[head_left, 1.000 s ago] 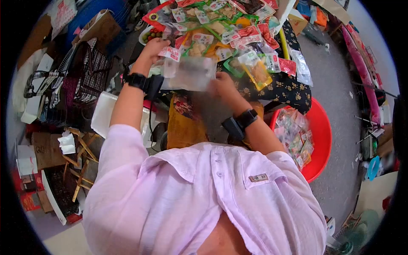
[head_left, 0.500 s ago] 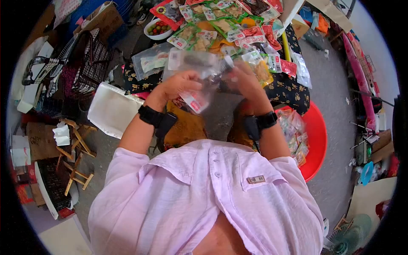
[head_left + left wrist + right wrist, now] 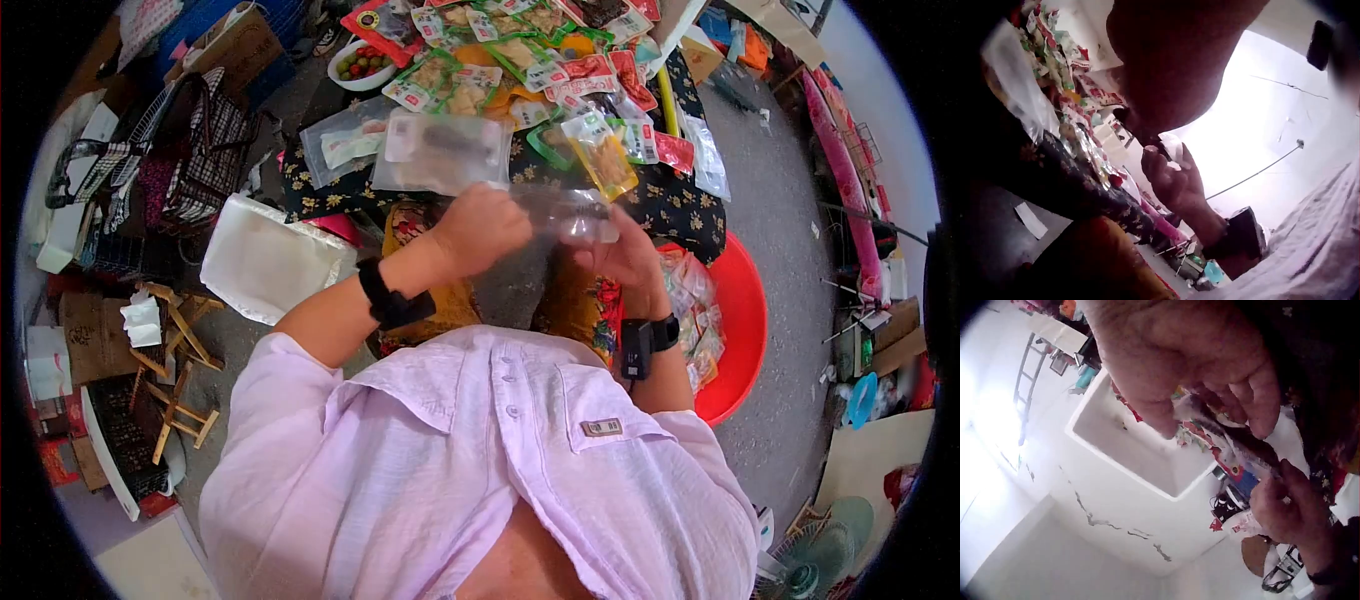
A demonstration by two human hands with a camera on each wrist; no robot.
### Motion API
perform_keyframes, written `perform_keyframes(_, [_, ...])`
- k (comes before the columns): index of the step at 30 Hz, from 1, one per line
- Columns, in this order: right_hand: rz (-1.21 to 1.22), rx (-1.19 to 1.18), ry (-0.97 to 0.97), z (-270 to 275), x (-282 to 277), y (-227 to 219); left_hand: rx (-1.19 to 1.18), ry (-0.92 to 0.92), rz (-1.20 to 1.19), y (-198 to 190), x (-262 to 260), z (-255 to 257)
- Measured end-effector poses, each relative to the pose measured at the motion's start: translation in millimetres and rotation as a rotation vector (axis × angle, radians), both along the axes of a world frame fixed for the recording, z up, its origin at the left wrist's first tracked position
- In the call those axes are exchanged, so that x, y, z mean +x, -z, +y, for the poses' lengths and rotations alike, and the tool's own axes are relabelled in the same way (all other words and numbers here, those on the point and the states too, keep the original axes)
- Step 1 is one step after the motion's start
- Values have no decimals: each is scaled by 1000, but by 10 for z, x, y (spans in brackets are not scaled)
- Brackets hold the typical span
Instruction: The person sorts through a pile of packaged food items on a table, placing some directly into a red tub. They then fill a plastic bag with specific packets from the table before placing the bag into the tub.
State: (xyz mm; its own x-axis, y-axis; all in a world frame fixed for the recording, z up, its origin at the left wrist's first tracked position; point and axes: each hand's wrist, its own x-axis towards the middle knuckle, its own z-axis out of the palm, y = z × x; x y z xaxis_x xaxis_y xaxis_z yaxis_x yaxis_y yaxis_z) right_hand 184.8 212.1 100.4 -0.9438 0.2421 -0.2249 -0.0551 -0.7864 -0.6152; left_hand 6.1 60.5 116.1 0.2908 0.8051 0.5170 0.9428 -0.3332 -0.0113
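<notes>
One clear, glossy plastic pouch (image 3: 562, 212), held near the front edge of the black, flower-patterned, cloth-covered surface (image 3: 682, 212). Left hand (image 3: 472, 235) pinches one end, right hand (image 3: 625, 255) the other. Likely straightening it; next move calls for steady grips.

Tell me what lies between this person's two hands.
In the head view, clear plastic spans the gap from the left hand to the right hand; whether it holds anything is too blurred to tell.
</notes>
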Motion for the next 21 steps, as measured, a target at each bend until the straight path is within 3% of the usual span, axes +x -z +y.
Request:
perform_keyframes(2, [-47, 80, 16, 80, 73, 169, -29, 15, 29, 83, -29, 56])
perform_keyframes(5, [-55, 70, 146, 77, 130, 174, 35, -184, -149, 240, -68, 234])
perform_keyframes(8, [46, 111, 356, 163, 217, 338, -125, -545, -427, 232, -67, 374])
perform_keyframes(11, [-30, 131, 454, 204, 243, 348, -265, -688, -501, 306, -169, 570])
perform_keyframes(14, [-49, 153, 495, 200, 215, 321, -357, -734, -409, 266, -130, 648])
perform_keyframes(21, [-49, 165, 516, 104, 33, 387, -358, -830, -561, 528, -304, 638])
